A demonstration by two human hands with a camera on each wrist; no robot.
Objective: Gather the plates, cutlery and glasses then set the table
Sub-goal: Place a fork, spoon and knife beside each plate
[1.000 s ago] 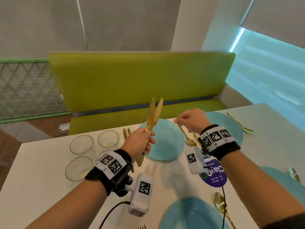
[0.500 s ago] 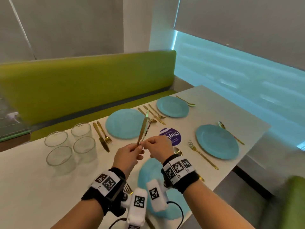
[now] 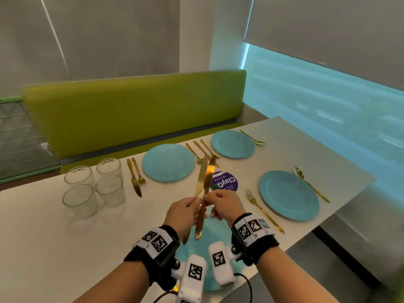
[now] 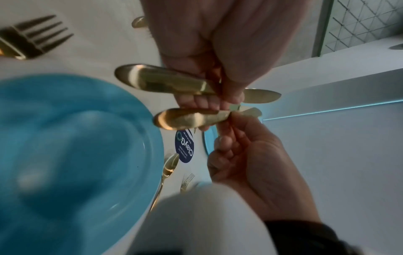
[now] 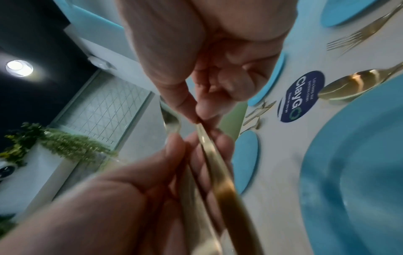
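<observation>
Two gold knives (image 3: 202, 189) stand upright above the near plate (image 4: 72, 155): my left hand (image 3: 184, 212) grips both, my right hand (image 3: 225, 205) pinches one. Next, I judge: separate it, lay it beside a plate.

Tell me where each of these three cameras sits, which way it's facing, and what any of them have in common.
Head: worn on the head, looking forward and down over the table toward the green bench; shows both forearms, left hand and right hand.
Left wrist: under the left wrist, looking along the left hand at the two gold knives; the right hand also shows.
Right wrist: under the right wrist, looking along the right hand; the left hand shows below.
Shared: all three show the knives and the purple sticker.
</observation>
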